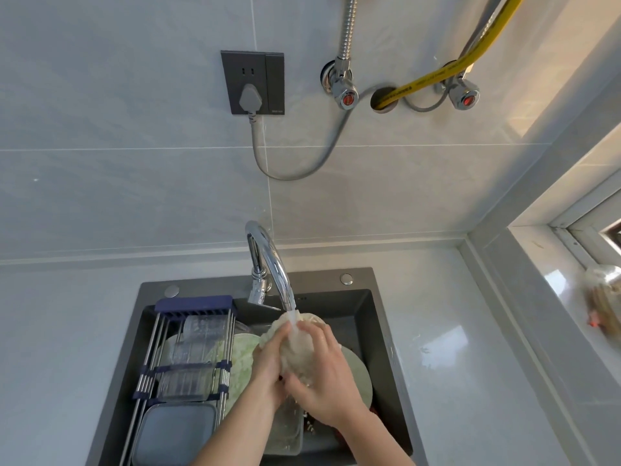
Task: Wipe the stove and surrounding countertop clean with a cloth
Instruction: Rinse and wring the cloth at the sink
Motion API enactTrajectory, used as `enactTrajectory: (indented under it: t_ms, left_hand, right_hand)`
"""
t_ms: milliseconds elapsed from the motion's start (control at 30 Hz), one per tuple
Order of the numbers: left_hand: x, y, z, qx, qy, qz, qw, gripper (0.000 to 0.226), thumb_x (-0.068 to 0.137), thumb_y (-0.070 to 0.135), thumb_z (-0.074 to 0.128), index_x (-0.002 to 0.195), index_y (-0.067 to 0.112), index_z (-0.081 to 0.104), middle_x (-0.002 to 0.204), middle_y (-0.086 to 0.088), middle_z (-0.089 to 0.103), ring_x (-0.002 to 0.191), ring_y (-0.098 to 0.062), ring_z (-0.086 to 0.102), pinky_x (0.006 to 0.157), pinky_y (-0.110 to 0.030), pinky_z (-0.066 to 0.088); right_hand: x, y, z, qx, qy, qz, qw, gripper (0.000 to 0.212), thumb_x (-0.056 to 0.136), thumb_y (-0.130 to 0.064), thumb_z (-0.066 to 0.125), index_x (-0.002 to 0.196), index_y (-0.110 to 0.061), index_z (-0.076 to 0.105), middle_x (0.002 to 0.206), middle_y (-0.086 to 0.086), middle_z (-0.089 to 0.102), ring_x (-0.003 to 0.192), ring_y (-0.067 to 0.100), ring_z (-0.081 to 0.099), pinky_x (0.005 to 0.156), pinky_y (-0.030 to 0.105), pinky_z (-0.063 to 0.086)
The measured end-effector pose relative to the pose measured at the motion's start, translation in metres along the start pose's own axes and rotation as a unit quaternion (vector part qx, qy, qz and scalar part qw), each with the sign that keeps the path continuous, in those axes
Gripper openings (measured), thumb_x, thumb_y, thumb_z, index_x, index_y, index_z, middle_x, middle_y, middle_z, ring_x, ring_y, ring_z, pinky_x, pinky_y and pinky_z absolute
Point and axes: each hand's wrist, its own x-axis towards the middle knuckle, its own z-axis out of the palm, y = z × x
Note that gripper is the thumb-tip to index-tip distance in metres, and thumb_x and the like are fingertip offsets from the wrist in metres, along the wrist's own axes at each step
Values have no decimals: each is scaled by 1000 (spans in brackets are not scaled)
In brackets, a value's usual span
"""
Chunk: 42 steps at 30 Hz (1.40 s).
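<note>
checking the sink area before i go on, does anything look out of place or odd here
Nothing looks spilled or broken. Both hands, left and right, hold the cloth under the running tap. The sink beneath is crowded with dishes and a rack, so the rinse water falls onto them.

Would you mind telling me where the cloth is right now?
The cloth is over the sink, low in the head view, under the tap, held between both hands.
</note>
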Motion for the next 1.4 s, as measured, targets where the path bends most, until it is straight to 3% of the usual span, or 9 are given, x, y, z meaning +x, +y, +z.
enactTrajectory:
  t_ms: [167,367,533,667,833,1000,1133,1267,1400]
  left_hand:
    - [-9,12,6,-47,-30,20,998,61,74,32,82,127,7,66,114,-23,74,105,-45,71,96,-62,54]
    - [-23,6,10,-21,-62,45,997,47,83,22,72,126,6,65,113,-24,74,106,-43,71,87,-52,58]
    - [-30,6,-10,94,-136,97,981,79,56,38,77,132,22,61,125,-13,71,115,-30,69,92,-45,55]
    - [-32,12,-21,216,-117,121,962,50,75,51,63,124,41,65,124,0,71,115,-22,65,83,-37,54]
    - [-38,23,-7,168,-80,69,980,49,91,71,56,115,31,73,107,-7,78,103,-30,74,95,-55,58]
    - [-33,29,11,176,-8,101,979,30,92,55,65,104,28,72,101,-6,78,96,-30,74,90,-59,59]
    - [-28,30,24,150,71,180,970,10,96,28,63,96,19,69,95,-9,75,89,-29,73,83,-48,61]
    - [-37,27,41,157,91,257,949,18,92,34,74,79,29,63,79,1,73,80,-22,73,71,-34,56]
    - [-37,28,39,166,89,276,943,20,90,33,76,78,33,61,79,2,71,78,-19,72,70,-35,58]
  right_hand:
    - [-10,6,-4,92,117,266,952,63,97,-53,58,153,-40,33,154,-19,32,141,9,39,113,40,43]
    - [5,-24,-8,582,117,513,620,54,92,-57,64,124,-13,68,111,16,77,106,39,70,96,58,55]
    - [22,-23,-6,555,162,455,677,65,87,-70,64,112,-11,78,109,18,77,102,37,75,97,57,57]
    - [34,-25,-11,365,172,408,819,18,97,-34,64,99,-19,73,88,4,78,85,22,75,76,40,60]
    - [28,-34,-1,308,90,305,897,27,95,-13,58,81,-27,76,86,5,77,85,22,75,79,44,62]
    - [27,-30,1,358,94,293,881,23,98,-9,55,94,-19,75,92,10,76,90,24,74,70,27,59]
    - [27,-23,11,427,95,330,837,51,91,-54,68,134,-31,56,123,2,69,104,13,72,83,27,57]
    - [32,-25,17,526,101,420,733,62,92,-67,58,119,-14,75,111,12,78,103,28,75,101,48,55]
    - [43,-29,25,478,150,460,733,47,93,-57,64,102,-12,78,92,11,80,86,27,77,77,38,58]
